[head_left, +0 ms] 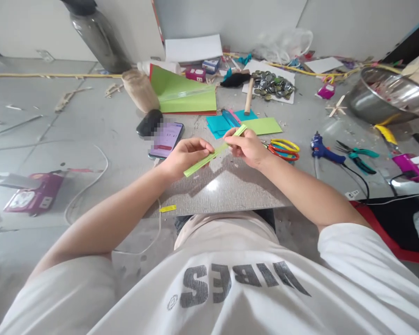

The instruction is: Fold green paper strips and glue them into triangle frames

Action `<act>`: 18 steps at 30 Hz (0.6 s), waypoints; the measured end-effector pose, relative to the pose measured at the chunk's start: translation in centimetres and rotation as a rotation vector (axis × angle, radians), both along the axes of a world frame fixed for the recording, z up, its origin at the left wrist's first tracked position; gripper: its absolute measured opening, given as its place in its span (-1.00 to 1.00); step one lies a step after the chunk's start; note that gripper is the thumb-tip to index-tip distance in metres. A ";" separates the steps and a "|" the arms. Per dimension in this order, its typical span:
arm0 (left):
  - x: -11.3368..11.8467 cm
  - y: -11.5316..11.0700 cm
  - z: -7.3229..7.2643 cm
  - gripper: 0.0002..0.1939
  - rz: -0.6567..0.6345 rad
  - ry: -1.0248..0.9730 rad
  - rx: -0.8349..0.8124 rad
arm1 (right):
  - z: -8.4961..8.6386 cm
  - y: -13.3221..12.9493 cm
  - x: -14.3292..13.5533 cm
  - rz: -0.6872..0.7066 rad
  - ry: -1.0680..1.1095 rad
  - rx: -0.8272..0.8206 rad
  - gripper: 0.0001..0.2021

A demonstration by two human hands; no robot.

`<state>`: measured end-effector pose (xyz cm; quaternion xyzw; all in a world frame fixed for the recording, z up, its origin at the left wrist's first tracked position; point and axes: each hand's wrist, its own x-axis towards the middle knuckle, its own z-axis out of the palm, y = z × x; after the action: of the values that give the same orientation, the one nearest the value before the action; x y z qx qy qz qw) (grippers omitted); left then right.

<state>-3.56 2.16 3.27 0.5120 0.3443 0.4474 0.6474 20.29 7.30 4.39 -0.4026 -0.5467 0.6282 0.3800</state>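
A narrow strip of folded lime-green paper (199,164) is stretched slantwise between my two hands, above the near part of the table. My left hand (186,156) is closed on its lower middle, thumb on top. Further up the strip, my right hand (246,144) pinches it near the far end. Just beyond my right hand lie a flat green paper piece (265,125) and some blue paper (216,126) with pens on it. Beside my right wrist are scissors (284,149) with red and yellow handles. A lit phone (167,138) rests behind my left hand.
Green sheets (192,100), a hammer (248,97) and a heap of bottle caps (272,84) lie at the back. On the right are a blue glue gun (323,148), pliers (359,156) and a metal bowl (387,100). A bottle (97,39) stands back left.
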 end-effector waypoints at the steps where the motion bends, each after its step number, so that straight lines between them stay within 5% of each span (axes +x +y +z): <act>1: -0.2 0.1 0.1 -0.76 -0.005 -0.027 -0.018 | -0.2 -0.1 -0.1 -0.044 0.034 -0.015 -0.63; 5: -0.5 0.2 -0.2 -0.70 0.039 -0.085 0.023 | -0.6 -0.5 0.5 -0.159 0.137 -0.054 -0.63; 12: -0.4 0.2 -1.2 -0.48 0.073 -0.124 0.137 | -0.7 -1.1 2.0 0.094 0.340 0.065 -0.32; 18: 0.1 -0.3 -0.8 -0.36 -0.029 -0.277 0.049 | -1.2 -1.2 2.0 0.282 0.371 0.241 -0.45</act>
<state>-3.43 1.90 2.43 0.4658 0.2334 0.5128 0.6824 22.31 6.09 3.14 -0.1521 -0.5895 0.6684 0.4274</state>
